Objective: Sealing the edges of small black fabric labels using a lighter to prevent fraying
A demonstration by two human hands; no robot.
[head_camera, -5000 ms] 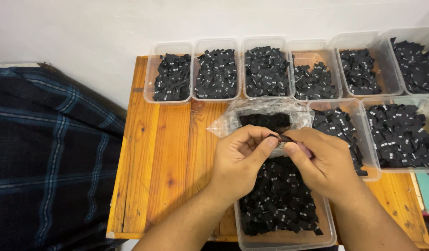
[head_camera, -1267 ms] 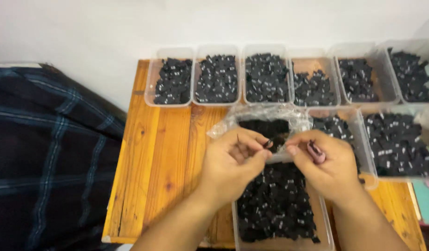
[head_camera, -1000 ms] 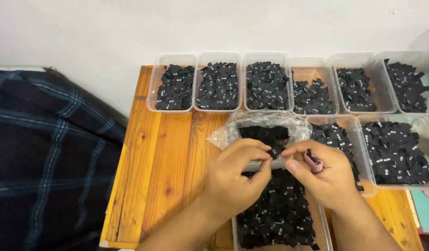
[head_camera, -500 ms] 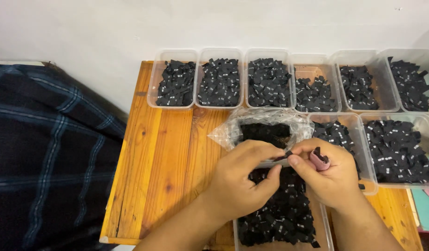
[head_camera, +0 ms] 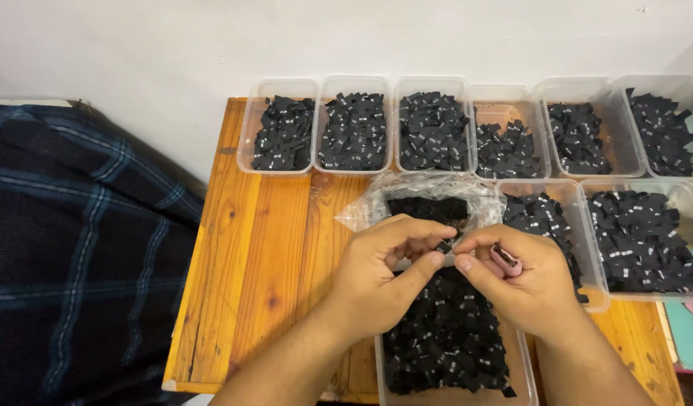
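Note:
My left hand (head_camera: 380,282) and my right hand (head_camera: 523,286) meet above a clear plastic tub (head_camera: 521,359) full of small black fabric labels (head_camera: 444,338). Both hands pinch one small black label (head_camera: 444,246) between thumbs and forefingers. My right hand also holds a small pink tool (head_camera: 506,260) tucked against its fingers. Just behind the hands lies a crumpled clear plastic bag (head_camera: 425,197) with more black labels inside.
A row of clear tubs (head_camera: 282,135) of black labels lines the back of the orange wooden table (head_camera: 264,256), with two more tubs (head_camera: 640,240) at the right. A dark plaid cloth (head_camera: 76,248) lies to the left. A white wall rises behind.
The hands have stayed over the near tub, working a label between the fingertips. The camera view has shifted slightly; the pink tool stays in my right hand.

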